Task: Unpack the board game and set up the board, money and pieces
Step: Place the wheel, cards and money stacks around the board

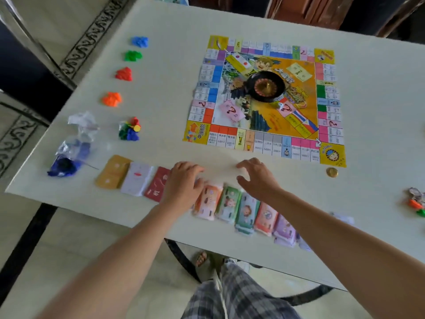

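A: Hands first. Where are they vs. the board (pixel 296 104)?
B: Both on its near side, over the money row (pixel 243 210). Left grip (pixel 184 183): palm down, fingers relaxed & barely bent, lying over the row's left end, nothing pinched. Right grip (pixel 257 178): wide, fingers spread & curved, thumb apart, holds nothing. Touching the notes or just above? Can't tell.
A: The money itself?
B: Stacks of notes side by side on the bench (pixel 172 88), betw. the board's near edge & the bench edge.
A: And near-left of the board?
B: Same line carries on w/ three decks: red deck (pixel 157 184), partly under the left grip, then white deck (pixel 138 180), then yellow deck (pixel 112 171).
A: Coin?
B: Gold coin (pixel 332 172) just off the board's near-right corner, not touching it.
A: Left of the board?
B: Crumpled plastic bags (pixel 78 134), then a mixed pawn pile (pixel 130 128). Going farther: orange pile (pixel 112 99), red pile (pixel 124 74), green pile (pixel 133 55), blue pile (pixel 139 41), each apart, all well left of the board.
A: On the board?
B: It lies flat & open, w/ a black roulette wheel (pixel 265 86) at centre.
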